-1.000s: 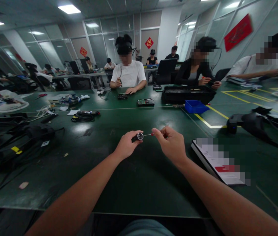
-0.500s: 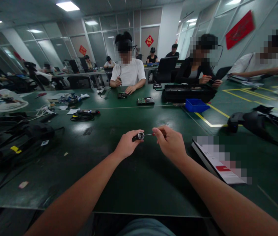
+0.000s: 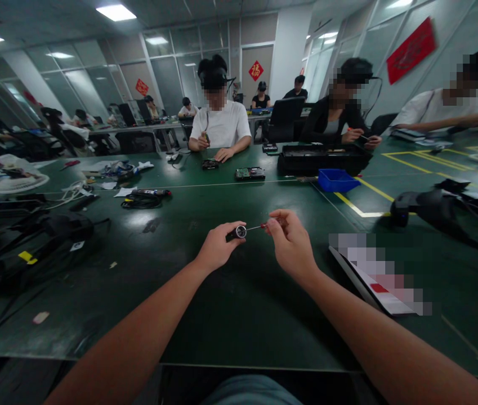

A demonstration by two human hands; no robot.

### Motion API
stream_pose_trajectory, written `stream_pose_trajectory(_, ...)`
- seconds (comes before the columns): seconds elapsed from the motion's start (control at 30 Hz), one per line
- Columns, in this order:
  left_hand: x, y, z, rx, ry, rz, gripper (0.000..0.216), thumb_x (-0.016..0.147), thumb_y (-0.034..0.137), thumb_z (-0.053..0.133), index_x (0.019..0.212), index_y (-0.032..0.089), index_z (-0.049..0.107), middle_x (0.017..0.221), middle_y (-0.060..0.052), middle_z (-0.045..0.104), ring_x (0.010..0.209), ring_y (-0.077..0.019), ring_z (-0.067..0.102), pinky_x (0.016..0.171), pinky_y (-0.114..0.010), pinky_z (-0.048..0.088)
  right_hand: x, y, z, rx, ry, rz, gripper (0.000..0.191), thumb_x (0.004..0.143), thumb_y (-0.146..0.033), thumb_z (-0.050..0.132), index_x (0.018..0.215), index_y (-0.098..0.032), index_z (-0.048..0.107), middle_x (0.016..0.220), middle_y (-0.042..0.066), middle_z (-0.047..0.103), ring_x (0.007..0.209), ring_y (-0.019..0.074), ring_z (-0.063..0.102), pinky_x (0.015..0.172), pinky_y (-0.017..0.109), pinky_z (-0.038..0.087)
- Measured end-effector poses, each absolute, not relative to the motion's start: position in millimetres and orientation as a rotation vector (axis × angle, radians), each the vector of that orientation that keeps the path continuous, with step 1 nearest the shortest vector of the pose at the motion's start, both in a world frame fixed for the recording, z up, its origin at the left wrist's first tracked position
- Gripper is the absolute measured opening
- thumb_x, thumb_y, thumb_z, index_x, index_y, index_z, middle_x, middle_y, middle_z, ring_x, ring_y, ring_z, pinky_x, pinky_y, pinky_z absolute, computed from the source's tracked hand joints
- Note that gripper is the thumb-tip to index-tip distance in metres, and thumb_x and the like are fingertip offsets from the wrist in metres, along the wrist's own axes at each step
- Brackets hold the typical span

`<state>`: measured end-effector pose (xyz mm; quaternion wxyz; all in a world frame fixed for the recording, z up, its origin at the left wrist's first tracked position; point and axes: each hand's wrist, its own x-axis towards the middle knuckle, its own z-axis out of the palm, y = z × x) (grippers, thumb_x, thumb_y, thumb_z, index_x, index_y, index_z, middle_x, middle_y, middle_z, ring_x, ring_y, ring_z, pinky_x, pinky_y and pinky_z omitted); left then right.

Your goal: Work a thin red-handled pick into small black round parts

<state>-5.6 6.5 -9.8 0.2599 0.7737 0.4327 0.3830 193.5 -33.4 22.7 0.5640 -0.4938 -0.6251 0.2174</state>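
Observation:
Over the middle of the green table, my left hand (image 3: 214,247) is closed around a small black cylinder (image 3: 240,232) that looks like a flashlight, its round silver-rimmed end facing me. My right hand (image 3: 291,239) grips the reddish handle of a thin screwdriver (image 3: 263,225). The metal shaft points left, and its tip meets the side of the cylinder's rim. Whether the tip sits in a screw or slot is too small to tell. My palm and fingers hide part of both things.
To the right lies a white box or booklet (image 3: 374,281). Beyond are a blue bin (image 3: 338,180), a long black case (image 3: 323,161) and a circuit-board device (image 3: 250,173). Bundled cable (image 3: 143,198) and black gear (image 3: 23,242) lie left. A co-worker (image 3: 222,121) sits opposite.
My right hand has rolled, its fingers opening slightly around the handle, more of which now shows. The screwdriver tilts up a little more to the right. My left hand stays nearly still.

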Motion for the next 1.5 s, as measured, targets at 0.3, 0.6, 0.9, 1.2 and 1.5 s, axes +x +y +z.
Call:
stream_pose_trajectory(0.3, 5, 6, 3, 2.151, 1.145, 1.146, 0.039, 0.088, 0.018, 0.07, 0.126, 0.025, 0.067, 0.13, -0.006, 0.068, 0.124, -0.024, 0.059, 0.112, -0.045, 0.04, 196, -8, 10, -0.936, -0.832, 1.047, 0.022, 0.089, -0.043, 0.06, 0.085, -0.021, 0.063, 0.075, 0.002, 0.064, 0.066, 0.0169, 0.061, 0.07, 0.036, 0.054)
stream_pose_trajectory(0.6, 8, 8, 0, 2.3, 1.2, 0.932, 0.04, 0.088, 0.018, 0.07, 0.127, 0.024, 0.066, 0.122, -0.005, 0.07, 0.114, -0.0235, 0.062, 0.104, -0.043, 0.045, 200, -16, 15, -1.186, -1.087, 0.634, 0.024, 0.096, -0.042, 0.05, 0.087, -0.022, 0.06, 0.073, 0.0, 0.062, 0.067, 0.0166, 0.059, 0.066, 0.033, 0.047)
stream_pose_trajectory(0.9, 9, 2, 5, 2.228, 1.206, 0.935, 0.038, 0.09, 0.022, 0.069, 0.128, 0.024, 0.065, 0.123, -0.005, 0.07, 0.115, -0.0239, 0.063, 0.105, -0.042, 0.045, 198, -21, 19, -1.209, -1.254, 0.563, 0.025, 0.098, -0.042, 0.047, 0.09, -0.021, 0.06, 0.075, 0.002, 0.066, 0.069, 0.0182, 0.062, 0.069, 0.035, 0.047)
stream_pose_trajectory(1.2, 4, 5, -2, 2.136, 1.283, 1.017, 0.045, 0.087, 0.022, 0.073, 0.131, 0.022, 0.064, 0.132, -0.007, 0.067, 0.124, -0.0256, 0.061, 0.111, -0.043, 0.043, 198, -30, 28, -1.343, -1.449, 0.382, 0.037, 0.09, -0.053, 0.063, 0.071, -0.021, 0.063, 0.058, -0.001, 0.064, 0.053, 0.0154, 0.057, 0.057, 0.03, 0.04)
stream_pose_trajectory(1.5, 1, 7, -4, 2.173, 1.29, 1.006, 0.039, 0.087, 0.022, 0.074, 0.125, 0.022, 0.068, 0.126, -0.008, 0.07, 0.119, -0.0257, 0.063, 0.108, -0.045, 0.046, 199, -30, 26, -1.108, -1.668, 0.336, 0.013, 0.095, -0.03, 0.053, 0.1, -0.022, 0.062, 0.084, 0.003, 0.072, 0.076, 0.0194, 0.068, 0.07, 0.032, 0.048)
